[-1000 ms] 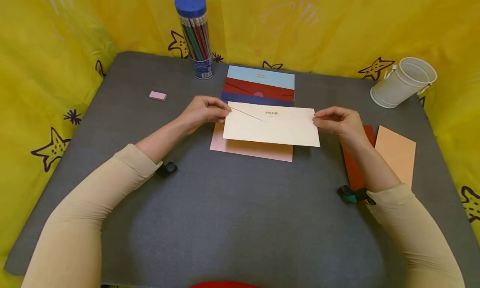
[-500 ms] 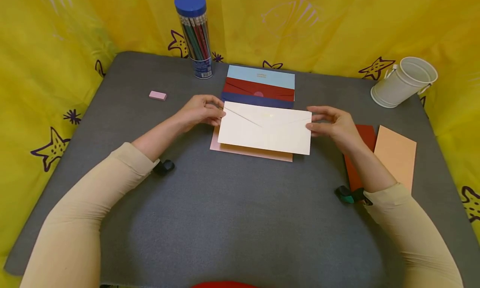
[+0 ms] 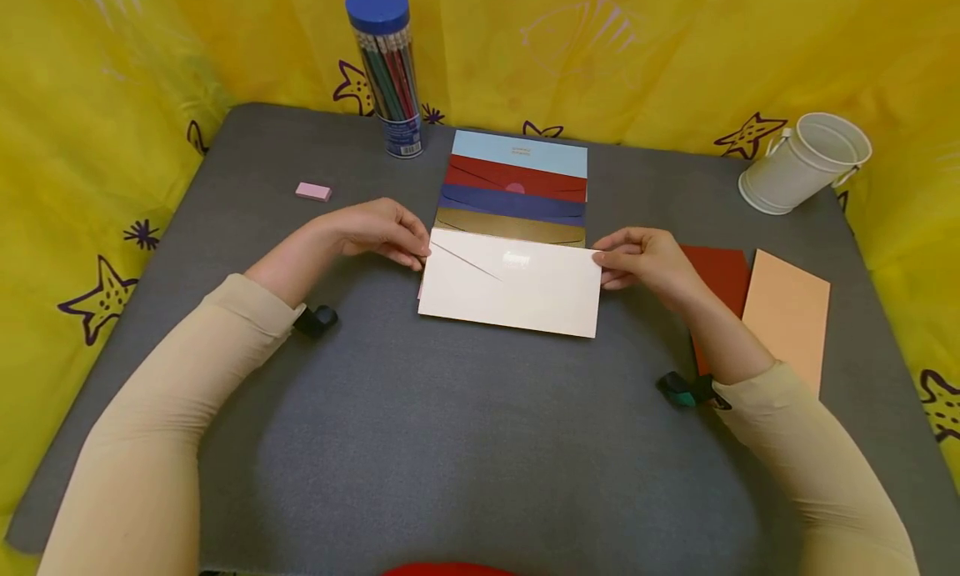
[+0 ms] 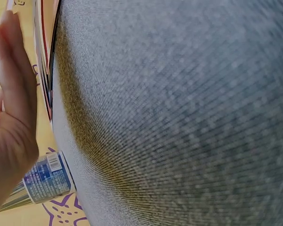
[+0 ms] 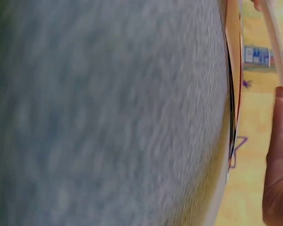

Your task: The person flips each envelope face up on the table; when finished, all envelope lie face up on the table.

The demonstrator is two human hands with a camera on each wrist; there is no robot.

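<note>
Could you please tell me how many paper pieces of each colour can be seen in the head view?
Light blue paper: 1
Red papers: 2
Dark blue paper: 1
Gold paper: 1
White paper: 1
Pink paper, only an edge: 1
Peach paper: 1
Total: 8

The hands hold a pale envelope off the grey tabletop.

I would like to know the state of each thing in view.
White envelope: held raised.
Left hand: pinching its left edge.
Right hand: pinching its right edge.
Coloured envelopes: stacked, overlapping.
Pencil tube: upright, lid on.
Bucket: upright, open-topped.
Pink eraser: lying flat.
Red paper: flat, partly hidden.
Peach paper: flat.
</note>
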